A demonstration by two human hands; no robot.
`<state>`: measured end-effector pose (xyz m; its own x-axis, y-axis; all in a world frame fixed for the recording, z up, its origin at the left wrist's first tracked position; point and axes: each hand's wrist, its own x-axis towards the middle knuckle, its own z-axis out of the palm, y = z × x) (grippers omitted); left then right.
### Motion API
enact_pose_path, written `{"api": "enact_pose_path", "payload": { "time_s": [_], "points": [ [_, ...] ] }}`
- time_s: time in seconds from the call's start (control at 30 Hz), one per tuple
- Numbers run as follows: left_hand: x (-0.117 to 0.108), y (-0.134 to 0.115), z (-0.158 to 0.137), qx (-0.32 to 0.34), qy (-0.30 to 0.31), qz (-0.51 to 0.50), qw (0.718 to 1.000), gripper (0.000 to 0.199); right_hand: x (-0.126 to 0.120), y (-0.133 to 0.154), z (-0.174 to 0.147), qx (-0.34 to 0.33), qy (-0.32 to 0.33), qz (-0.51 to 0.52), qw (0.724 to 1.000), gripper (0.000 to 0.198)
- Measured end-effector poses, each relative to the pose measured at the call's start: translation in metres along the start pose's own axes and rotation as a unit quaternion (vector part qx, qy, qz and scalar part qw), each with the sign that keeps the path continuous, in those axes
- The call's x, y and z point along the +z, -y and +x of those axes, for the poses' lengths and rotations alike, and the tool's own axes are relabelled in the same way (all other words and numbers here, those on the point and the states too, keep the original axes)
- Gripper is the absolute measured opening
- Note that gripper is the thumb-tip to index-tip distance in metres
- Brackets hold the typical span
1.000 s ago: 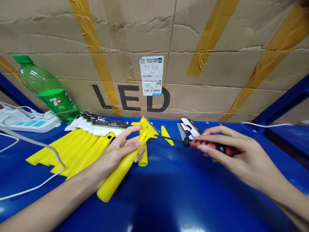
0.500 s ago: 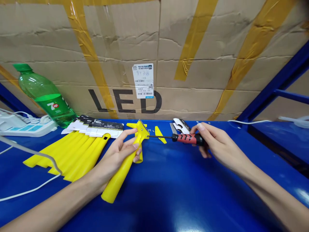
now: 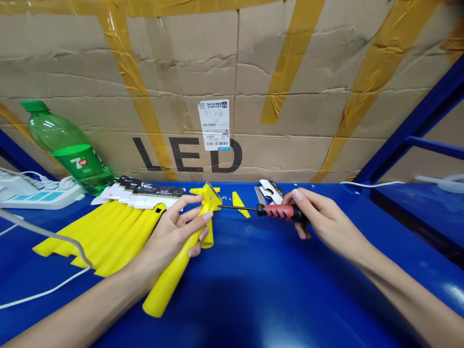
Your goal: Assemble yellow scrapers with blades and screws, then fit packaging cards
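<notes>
While left fingers (image 3: pixel 198 223) grip a scraper (image 3: pixel 176 266) and right fingers (image 3: pixel 307 203) a screwdriver (image 3: pixel 278 211), creased cardboard (image 3: pixel 206 72) blocks twelve o'clock.

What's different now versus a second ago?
The right hand has shifted back along the screwdriver, now gripping the handle's rear end, so more red shows. The camera view has shifted slightly. Unchanged: left hand holding the yellow scraper, screwdriver tip at the scraper's head; green bottle and fanned yellow handles in place.
</notes>
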<state>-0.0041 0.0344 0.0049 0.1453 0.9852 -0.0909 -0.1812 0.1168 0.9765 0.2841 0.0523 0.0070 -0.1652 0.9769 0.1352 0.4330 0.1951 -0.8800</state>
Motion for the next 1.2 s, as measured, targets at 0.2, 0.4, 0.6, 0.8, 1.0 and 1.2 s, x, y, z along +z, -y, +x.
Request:
{"api": "enact_pose_path", "payload": {
  "time_s": [0.2,0.4,0.6,0.8,1.0,1.2],
  "points": [
    [-0.006,-0.002,0.002,0.005,-0.014,-0.005,1.0,0.046,-0.001,0.003,0.0,-0.065,-0.002,-0.057,0.996,0.032],
    [-0.002,-0.001,-0.005,-0.001,0.0,0.0,1.0,0.042,0.005,0.005,-0.001,0.018,-0.032,-0.008,0.999,0.044],
    [-0.003,0.0,-0.002,0.003,-0.018,-0.008,1.0,0.043,0.001,0.009,-0.002,0.011,0.059,0.061,0.996,0.041],
    [0.0,0.0,-0.004,-0.003,-0.021,-0.002,1.0,0.045,0.004,0.008,-0.002,0.025,0.011,0.022,0.999,0.033],
    [-0.002,0.0,-0.001,0.011,-0.044,-0.006,0.999,0.048,0.007,0.0,0.0,0.016,0.035,0.028,0.999,0.034],
    [-0.004,0.0,-0.002,0.0,-0.029,-0.012,1.0,0.046,0.009,0.004,-0.003,-0.057,0.002,0.018,0.998,0.024]
  ]
}}
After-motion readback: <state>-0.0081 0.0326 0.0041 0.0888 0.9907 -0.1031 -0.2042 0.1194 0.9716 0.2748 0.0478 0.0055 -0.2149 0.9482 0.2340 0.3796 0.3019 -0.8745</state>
